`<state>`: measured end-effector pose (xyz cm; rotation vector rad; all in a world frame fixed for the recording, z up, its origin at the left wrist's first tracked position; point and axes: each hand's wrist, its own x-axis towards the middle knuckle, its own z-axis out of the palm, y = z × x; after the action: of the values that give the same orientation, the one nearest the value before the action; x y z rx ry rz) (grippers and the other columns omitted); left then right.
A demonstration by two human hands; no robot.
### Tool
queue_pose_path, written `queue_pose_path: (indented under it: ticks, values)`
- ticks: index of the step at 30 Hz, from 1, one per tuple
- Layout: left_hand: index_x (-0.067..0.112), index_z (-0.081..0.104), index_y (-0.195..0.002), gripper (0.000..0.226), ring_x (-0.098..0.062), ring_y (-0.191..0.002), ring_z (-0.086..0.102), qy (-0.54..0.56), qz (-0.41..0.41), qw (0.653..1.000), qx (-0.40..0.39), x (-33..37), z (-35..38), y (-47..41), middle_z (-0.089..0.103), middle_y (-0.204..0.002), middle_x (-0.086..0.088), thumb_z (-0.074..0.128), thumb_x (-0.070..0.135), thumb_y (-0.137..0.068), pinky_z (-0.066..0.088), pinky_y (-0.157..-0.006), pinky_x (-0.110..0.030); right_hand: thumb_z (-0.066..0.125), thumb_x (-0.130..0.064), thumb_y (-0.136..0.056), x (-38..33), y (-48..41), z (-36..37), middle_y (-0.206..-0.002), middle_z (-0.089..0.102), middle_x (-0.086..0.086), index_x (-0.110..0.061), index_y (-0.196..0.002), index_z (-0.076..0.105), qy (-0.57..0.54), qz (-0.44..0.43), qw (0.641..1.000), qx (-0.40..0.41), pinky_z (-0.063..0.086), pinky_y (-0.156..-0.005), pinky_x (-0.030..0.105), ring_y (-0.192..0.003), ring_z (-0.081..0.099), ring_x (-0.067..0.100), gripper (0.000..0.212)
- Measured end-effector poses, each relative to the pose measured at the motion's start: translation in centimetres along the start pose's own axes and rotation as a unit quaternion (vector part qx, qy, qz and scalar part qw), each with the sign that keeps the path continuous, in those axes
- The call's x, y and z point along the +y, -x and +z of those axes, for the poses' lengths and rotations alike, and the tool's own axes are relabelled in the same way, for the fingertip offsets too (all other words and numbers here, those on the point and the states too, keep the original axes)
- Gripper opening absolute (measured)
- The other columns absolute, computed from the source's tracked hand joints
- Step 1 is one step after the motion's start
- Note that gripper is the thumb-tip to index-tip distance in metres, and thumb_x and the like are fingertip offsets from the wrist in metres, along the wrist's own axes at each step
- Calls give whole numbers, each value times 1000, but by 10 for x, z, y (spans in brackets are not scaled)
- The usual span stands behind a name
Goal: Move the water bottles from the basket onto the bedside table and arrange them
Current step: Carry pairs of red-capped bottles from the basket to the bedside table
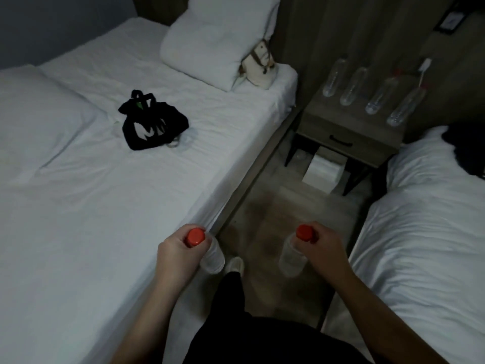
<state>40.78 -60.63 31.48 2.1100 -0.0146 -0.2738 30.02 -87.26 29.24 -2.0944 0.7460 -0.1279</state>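
Both hands grip red-capped bottles by the neck: left hand [176, 252] one bottle [210, 254], right hand [321, 249] another [291, 256]. Four bottles [354, 86] stand on the bedside table [341, 137].

There are six clear water bottles in total: four stand in a row on the bedside table [349, 132], and two with red caps are in the hands, one bottle [210, 252] in the left hand [178, 248] and one bottle [291, 254] in the right hand [325, 245]. There are two beds, one pillow [215, 40], one black bag [152, 122] and one small cream bag [259, 65].
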Motion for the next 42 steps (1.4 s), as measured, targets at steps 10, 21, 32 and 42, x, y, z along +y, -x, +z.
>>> queue_pose_path:
  ticks: [10, 21, 32, 42]
  values:
    - [32, 67, -89, 19, 3, -74, 61, -61, 69, 990, -103, 64, 28, -152, 67, -78, 14, 75, 22, -75, 44, -66, -14, 79, -17, -73, -49, -112, -4, -81, 67, -14, -37, -84, 61, -59, 53, 995, 67, 49, -65, 13, -74, 64, -2, 30]
    - [33, 68, -88, 19, 0, -77, 64, -104, 117, 971, -181, 121, 88, -246, 70, -80, 11, 77, 24, -74, 45, -65, -14, 77, -9, -73, -38, -167, -36, -75, 69, -9, -24, -83, 67, -116, 113, 971, 174, 44, -60, 4, -68, 63, -5, 20]
    - [37, 64, -91, 26, -7, -78, 66, -139, 162, 952, -220, 199, 229, -267, 69, -82, 10, 78, 24, -73, 58, -75, -32, 76, -8, -75, 25, -271, -133, -69, 62, -13, -29, -75, 60, -151, 128, 960, 198, 40, -50, 1, -57, 57, -16, 27]
    - [37, 61, -92, 27, 13, -71, 53, -132, 141, 960, -202, 302, 354, -267, 57, -75, 25, 77, 25, -74, 37, -57, 1, 79, -20, -72, 93, -354, -246, -81, 66, -12, -29, -89, 63, -67, 114, 981, 144, 45, -69, 17, -75, 61, 0, 25]
